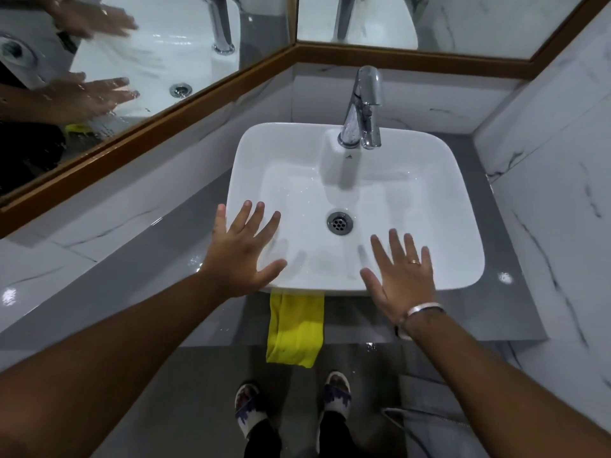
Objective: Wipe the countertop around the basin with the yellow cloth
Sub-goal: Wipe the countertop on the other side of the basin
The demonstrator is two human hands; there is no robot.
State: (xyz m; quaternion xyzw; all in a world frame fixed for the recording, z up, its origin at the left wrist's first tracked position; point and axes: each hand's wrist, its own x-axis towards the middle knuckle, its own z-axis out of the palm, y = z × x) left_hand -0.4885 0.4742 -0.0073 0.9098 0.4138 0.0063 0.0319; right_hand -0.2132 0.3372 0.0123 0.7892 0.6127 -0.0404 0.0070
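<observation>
Two bare forearms are reaching in from the near edge, above a pair of sandalled feet (337, 396) standing on the grey floor. Left hand (243, 251) is hovering over the basin's (463, 206) near-left corner, fingers spread wide and holding nothing. Right hand (401, 276), wearing a ring (414, 262) and a bracelet (425, 308), is spreading flat over the near-right rim, likewise empty. Between the two wrists, the yellow cloth (294, 328) is hanging over the front edge of the grey countertop (148, 256), its top tucked just under the basin's near rim. A chrome tap (362, 110) is standing at the far side, with a small dark mark on the porcelain below it, too small to read. A drain (340, 222) is sitting mid-bowl. Wood-framed mirrors (142, 61) on the far and left walls are reflecting blurred hands and the basin. No other writing is showing.
</observation>
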